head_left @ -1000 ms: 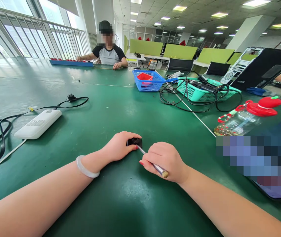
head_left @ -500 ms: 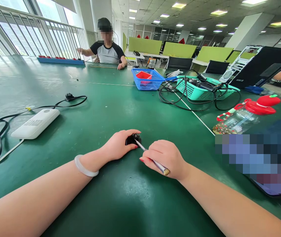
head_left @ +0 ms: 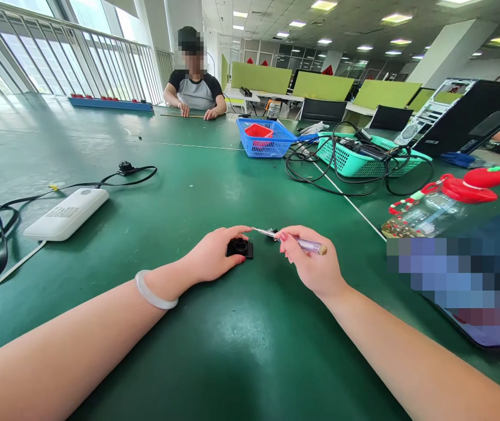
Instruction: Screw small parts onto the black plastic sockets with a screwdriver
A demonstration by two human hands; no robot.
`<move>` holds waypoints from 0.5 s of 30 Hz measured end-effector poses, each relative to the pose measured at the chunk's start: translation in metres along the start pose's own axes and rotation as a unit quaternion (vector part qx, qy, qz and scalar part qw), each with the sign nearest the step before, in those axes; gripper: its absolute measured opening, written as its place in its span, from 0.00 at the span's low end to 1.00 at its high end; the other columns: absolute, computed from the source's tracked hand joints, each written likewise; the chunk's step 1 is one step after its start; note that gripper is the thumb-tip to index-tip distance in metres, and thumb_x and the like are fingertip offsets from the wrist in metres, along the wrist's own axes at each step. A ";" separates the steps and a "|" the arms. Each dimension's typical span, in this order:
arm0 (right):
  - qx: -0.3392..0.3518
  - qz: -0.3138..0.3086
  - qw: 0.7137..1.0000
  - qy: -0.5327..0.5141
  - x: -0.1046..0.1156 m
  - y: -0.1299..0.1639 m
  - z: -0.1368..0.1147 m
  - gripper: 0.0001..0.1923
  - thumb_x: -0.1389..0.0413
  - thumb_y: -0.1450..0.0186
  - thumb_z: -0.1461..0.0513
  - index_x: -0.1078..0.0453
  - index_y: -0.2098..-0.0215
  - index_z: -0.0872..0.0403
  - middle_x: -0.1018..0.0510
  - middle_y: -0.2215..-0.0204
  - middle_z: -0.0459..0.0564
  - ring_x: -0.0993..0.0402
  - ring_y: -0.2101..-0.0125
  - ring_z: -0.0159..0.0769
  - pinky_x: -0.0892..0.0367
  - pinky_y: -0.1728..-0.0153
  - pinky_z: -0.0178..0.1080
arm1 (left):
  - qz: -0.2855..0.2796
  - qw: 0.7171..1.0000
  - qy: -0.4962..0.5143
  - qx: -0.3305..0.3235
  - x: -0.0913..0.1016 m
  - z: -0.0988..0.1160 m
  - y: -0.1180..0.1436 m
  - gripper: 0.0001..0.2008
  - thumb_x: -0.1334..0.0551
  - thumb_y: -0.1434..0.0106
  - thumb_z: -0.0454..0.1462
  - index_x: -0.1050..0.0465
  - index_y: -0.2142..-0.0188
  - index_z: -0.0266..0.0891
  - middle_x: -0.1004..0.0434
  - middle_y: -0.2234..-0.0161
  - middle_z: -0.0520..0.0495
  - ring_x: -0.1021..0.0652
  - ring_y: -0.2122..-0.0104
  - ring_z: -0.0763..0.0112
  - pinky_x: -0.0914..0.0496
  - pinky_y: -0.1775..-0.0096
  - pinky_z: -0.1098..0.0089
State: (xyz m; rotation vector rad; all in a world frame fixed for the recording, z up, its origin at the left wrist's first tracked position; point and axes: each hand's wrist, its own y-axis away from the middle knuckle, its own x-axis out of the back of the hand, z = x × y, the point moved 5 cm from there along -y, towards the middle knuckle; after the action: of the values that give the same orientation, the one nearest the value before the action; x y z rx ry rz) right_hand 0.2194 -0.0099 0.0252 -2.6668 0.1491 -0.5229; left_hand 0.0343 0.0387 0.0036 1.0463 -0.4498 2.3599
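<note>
Worktop: a broad green surface that runs to the far windows and carries everything named here.
Person across the worktop: seated at the far end in a grey and black shirt, both hands resting on the surface near a long blue strip.
Computer case: lies on its side at the right edge, black panel facing up.
Green basket: sits right of centre, filled with black cables that spill onto the worktop in loops.
Blue basket: just left of the green one, with a red tray inside.
Bottle: clear, lying on its side at the right, with a red lid and a beaded strap.
White box: flat, at the left, with a black cable curling past it to a small plug.
Left hand: lies on the worktop, fingers curled over the near side of the black part and pinning it, forefinger stretched out above it; a pale bangle sits on the wrist.
Right hand: raised a little off the surface, fingers pinched shut round the screwdriver.
Screwdriver: thin and metal, held nearly level, tip pointing left above and just beyond the black part, near the left forefinger.
Black part: small and square, flat on the worktop between the two hands, touching the left one.
</note>
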 end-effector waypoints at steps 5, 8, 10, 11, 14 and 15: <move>-0.045 0.017 0.999 -0.018 -0.001 -0.001 0.004 0.21 0.48 0.34 0.47 0.28 0.75 0.53 0.33 0.85 0.43 0.38 0.84 0.29 0.42 0.82 0.33 | -0.001 1.000 -0.005 0.012 0.000 -0.002 -0.001 0.23 0.37 0.44 0.39 0.32 0.48 0.45 0.23 0.50 0.49 0.24 0.51 0.60 0.30 0.47 0.59; -0.075 -0.025 0.996 -0.036 -0.007 -0.002 0.008 0.22 0.47 0.35 0.46 0.30 0.76 0.53 0.33 0.85 0.43 0.38 0.84 0.29 0.41 0.83 0.33 | -0.006 1.000 -0.010 -0.002 0.000 -0.002 -0.001 0.21 0.37 0.43 0.39 0.31 0.49 0.46 0.23 0.49 0.51 0.25 0.50 0.61 0.31 0.46 0.60; -0.083 -0.045 0.995 -0.038 -0.010 -0.003 0.009 0.22 0.47 0.35 0.46 0.31 0.76 0.53 0.32 0.85 0.43 0.38 0.84 0.29 0.40 0.82 0.33 | -0.009 1.000 -0.014 -0.008 -0.001 -0.002 -0.001 0.21 0.37 0.43 0.40 0.30 0.49 0.47 0.23 0.49 0.51 0.25 0.50 0.61 0.31 0.46 0.61; -0.078 -0.052 0.995 -0.031 -0.011 -0.002 0.009 0.22 0.48 0.35 0.47 0.31 0.76 0.53 0.32 0.85 0.43 0.38 0.84 0.29 0.40 0.82 0.33 | -0.009 1.000 -0.016 -0.011 -0.001 -0.002 -0.001 0.21 0.37 0.42 0.40 0.30 0.49 0.47 0.23 0.49 0.51 0.24 0.50 0.61 0.31 0.46 0.61; -0.018 -0.074 0.997 0.027 -0.012 0.000 -0.001 0.18 0.49 0.32 0.52 0.32 0.75 0.53 0.31 0.83 0.43 0.37 0.82 0.29 0.41 0.80 0.33 | -0.007 1.000 -0.026 -0.015 -0.001 -0.001 0.000 0.21 0.38 0.42 0.41 0.30 0.48 0.47 0.23 0.49 0.50 0.25 0.50 0.61 0.31 0.47 0.60; 0.016 -0.087 0.995 0.056 -0.014 0.002 -0.007 0.17 0.50 0.32 0.54 0.32 0.75 0.52 0.30 0.82 0.44 0.35 0.81 0.30 0.41 0.79 0.33 | -0.007 0.999 -0.030 -0.015 -0.001 0.000 0.000 0.21 0.37 0.42 0.41 0.31 0.47 0.47 0.23 0.49 0.50 0.25 0.50 0.61 0.31 0.46 0.60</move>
State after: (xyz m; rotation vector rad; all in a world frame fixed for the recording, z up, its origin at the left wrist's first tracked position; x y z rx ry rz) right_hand 0.2039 -0.0115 0.0253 -2.6340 -0.0599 -0.7236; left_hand 0.0348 0.0383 0.0023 1.1052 -0.4969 2.3086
